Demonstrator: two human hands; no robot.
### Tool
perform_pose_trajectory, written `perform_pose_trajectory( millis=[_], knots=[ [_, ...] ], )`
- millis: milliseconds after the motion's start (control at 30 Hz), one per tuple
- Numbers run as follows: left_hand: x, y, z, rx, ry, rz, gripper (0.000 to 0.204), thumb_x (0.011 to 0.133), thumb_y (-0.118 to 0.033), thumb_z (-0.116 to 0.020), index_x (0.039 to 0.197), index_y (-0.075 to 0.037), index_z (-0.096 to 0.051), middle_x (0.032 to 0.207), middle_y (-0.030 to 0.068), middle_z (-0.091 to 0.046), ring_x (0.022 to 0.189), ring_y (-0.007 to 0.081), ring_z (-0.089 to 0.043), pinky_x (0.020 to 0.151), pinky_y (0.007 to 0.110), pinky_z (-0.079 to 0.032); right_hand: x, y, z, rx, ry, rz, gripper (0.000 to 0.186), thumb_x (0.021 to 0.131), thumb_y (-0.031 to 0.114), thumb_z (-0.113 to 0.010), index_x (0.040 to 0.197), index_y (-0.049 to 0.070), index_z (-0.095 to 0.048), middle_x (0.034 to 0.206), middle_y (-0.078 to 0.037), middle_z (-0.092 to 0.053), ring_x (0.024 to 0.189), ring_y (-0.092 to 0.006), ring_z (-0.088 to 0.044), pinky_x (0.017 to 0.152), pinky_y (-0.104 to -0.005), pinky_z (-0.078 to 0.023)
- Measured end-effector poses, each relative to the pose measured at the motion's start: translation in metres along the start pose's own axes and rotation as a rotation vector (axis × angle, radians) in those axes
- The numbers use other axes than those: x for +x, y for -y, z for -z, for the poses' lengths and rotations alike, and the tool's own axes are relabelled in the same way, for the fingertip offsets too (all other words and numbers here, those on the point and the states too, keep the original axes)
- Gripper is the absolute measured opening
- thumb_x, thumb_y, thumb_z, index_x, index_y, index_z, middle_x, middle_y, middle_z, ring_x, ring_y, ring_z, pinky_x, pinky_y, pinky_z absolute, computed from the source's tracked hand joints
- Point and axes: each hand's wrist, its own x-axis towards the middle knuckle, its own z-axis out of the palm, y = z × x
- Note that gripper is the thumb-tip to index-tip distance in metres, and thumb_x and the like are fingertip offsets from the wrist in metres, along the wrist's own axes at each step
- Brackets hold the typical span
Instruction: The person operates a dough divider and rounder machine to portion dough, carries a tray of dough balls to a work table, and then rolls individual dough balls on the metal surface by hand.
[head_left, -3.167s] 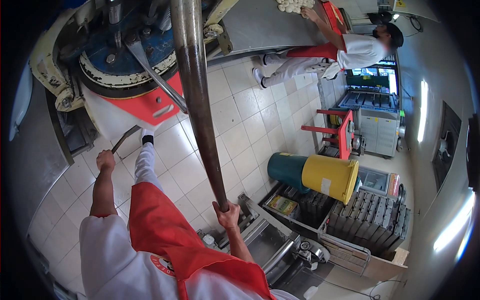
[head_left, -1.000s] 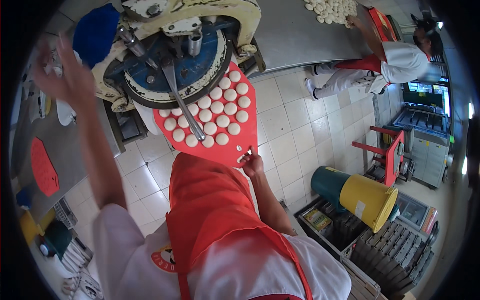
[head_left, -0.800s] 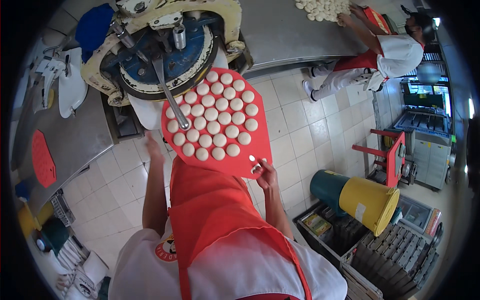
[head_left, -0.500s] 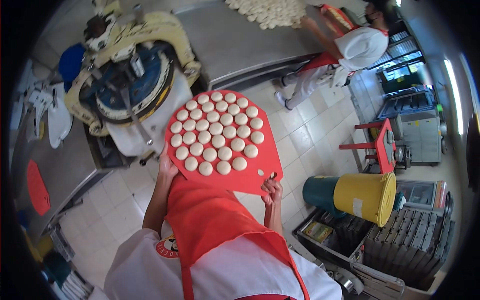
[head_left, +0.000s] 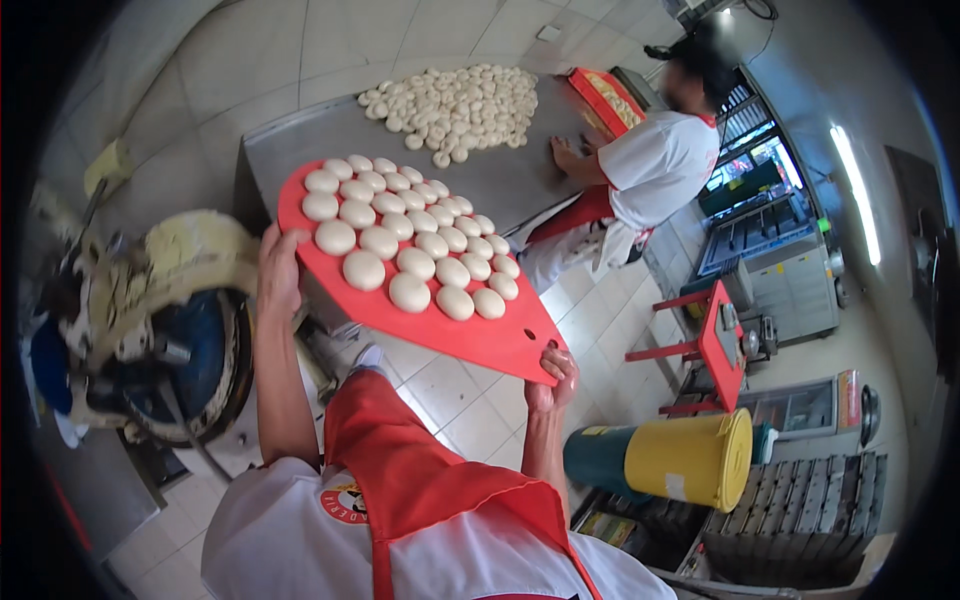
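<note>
While both hands carry it, the red tray [head_left: 500,340] sits at the centre of the frame, covered with rows of dough balls [head_left: 410,245]. Left hand [head_left: 278,272] grips the tray's left edge, fingers curled over the rim. Right hand [head_left: 552,378] pinches the tray's lower right corner, fingers pressed together. Above, a steel table [head_left: 300,150] bears a heap of dough pieces [head_left: 455,100], where another person [head_left: 650,165] works at upper right.
</note>
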Motion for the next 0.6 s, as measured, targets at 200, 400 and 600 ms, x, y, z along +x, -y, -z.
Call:
perform_pose_trajectory(
  millis=[200, 400, 600],
  knots=[
    [0.258, -0.030, -0.087, 0.329, 0.149, -0.069, 0.026, 0.095, -0.021, -0.050, 0.096, -0.001, -0.067, 0.087, 0.0054, -0.067, 0.072, 0.0163, -0.063, 0.069, 0.032, -0.054, 0.243, -0.007, 0.001, -0.001, -0.403, 0.024, 0.013, 0.100, 0.004, -0.039, 0.099, -0.003, -0.049, 0.074, -0.002, -0.050, 0.054, -0.0084, -0.047, 0.050, -0.0226, -0.047],
    [0.419, -0.007, -0.067, 0.368, 0.122, 0.027, 0.028, 0.097, -0.023, -0.049, 0.086, -0.003, -0.066, 0.078, 0.0041, -0.065, 0.063, 0.0122, -0.060, 0.055, 0.028, -0.048, 0.360, -0.071, 0.009, 0.120, -0.548, -0.118, 0.041, 0.094, -0.003, -0.043, 0.134, -0.011, -0.037, 0.090, -0.015, -0.062, 0.063, -0.0165, -0.063, 0.064, -0.0266, -0.062],
    [0.346, -0.065, -0.063, 0.491, 0.052, -0.068, 0.029, 0.099, -0.026, -0.049, 0.088, -0.004, -0.065, 0.079, 0.0031, -0.065, 0.064, 0.0123, -0.062, 0.056, 0.028, -0.051, 0.321, -0.081, -0.019, 0.288, -0.557, -0.352, 0.034, 0.094, -0.008, -0.033, 0.126, -0.016, -0.040, 0.107, -0.025, -0.060, 0.074, -0.0182, -0.068, 0.069, -0.0234, -0.062]
  ],
)
